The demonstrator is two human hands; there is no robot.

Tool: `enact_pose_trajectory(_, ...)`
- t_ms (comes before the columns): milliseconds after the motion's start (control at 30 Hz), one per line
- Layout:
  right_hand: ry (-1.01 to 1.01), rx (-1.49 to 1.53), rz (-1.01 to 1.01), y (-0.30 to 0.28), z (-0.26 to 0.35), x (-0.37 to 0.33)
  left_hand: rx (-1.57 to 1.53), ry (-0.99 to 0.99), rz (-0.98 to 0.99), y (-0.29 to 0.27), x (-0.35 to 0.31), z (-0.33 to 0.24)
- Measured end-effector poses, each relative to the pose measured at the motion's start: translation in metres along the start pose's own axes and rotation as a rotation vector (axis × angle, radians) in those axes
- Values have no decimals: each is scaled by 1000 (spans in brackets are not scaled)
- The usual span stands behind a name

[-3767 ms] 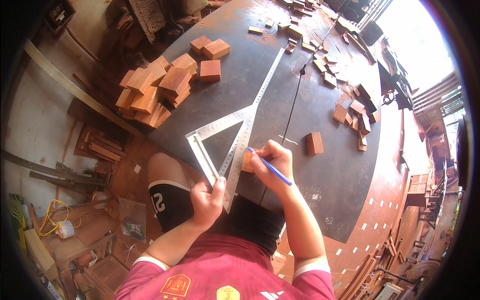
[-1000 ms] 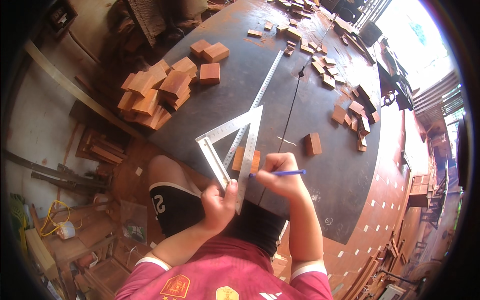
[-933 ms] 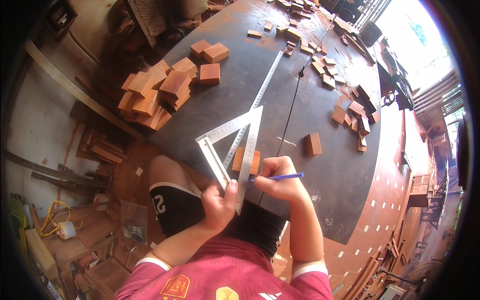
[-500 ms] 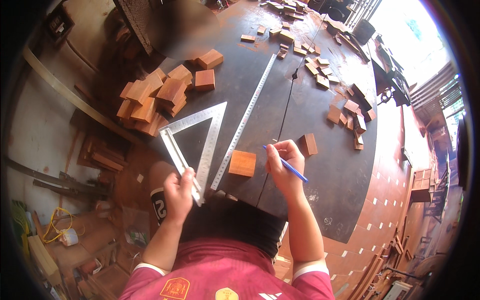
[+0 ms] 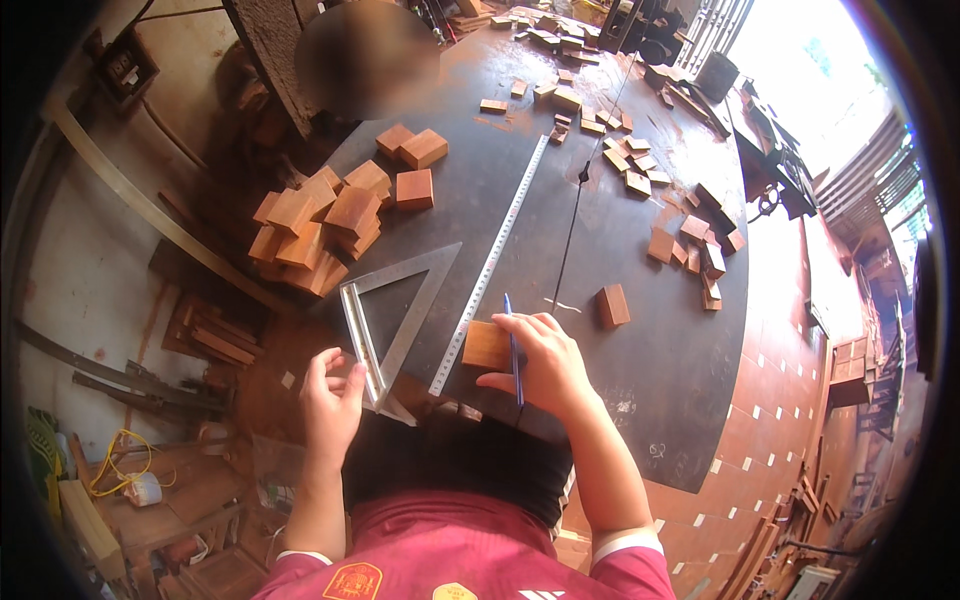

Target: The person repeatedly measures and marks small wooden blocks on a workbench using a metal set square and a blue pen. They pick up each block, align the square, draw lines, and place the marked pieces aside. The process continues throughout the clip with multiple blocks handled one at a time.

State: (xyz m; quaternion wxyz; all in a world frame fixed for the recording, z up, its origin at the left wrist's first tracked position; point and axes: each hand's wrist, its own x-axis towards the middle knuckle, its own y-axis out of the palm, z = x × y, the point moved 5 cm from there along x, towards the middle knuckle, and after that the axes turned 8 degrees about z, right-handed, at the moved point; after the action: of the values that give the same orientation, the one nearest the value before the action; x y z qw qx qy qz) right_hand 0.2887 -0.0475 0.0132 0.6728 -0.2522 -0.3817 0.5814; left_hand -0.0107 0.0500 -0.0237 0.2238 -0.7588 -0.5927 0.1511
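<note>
A silver metal triangle square [image 5: 410,325] lies on the dark table, its thick-edged side over the near left edge. Just left of it is my left hand [image 5: 332,405], empty, with fingers apart and the thumb close to the thick edge. My right hand [image 5: 550,365] keeps a blue pen [image 5: 514,350] against its fingers while reaching over a wooden block [image 5: 484,346]. Index finger and thumb spread about the block's right part, which they cover; whether they press on it I cannot tell. A long steel ruler [image 5: 492,262] runs away from me, left of the block.
A pile of wooden blocks [image 5: 315,225] sits at the table's left edge. One block [image 5: 613,306] stands right of my right hand. Several smaller pieces [image 5: 690,245] are scattered along the right and far side. A dark seam [image 5: 572,225] crosses the table [image 5: 640,400].
My left hand has let go of the triangle square and moved left; the square now lies on the table. My right hand has come left and down over the block, its pen now more upright.
</note>
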Motion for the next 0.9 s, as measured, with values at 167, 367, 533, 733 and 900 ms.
enact_pose_trajectory(167, 14, 112, -35, -1, -8, -3, 218, 353, 19, 7, -39, -57)
enact_pose_trajectory(367, 214, 712, -122, -7, -29, -7, 176, 457, 134, 13, -42, -77)
enact_pose_trajectory(533, 129, 927, 148, 9, -19, -9, 196, 597, 268, 35, -40, -109)
enact_pose_trajectory(733, 93, 826, 357, 6, 6, -12, 154, 566, 366, 55, -41, -105)
enact_pose_trajectory(900, 40, 762, 422, 9, 9, -11, 29, 483, 394, 53, -42, -96)
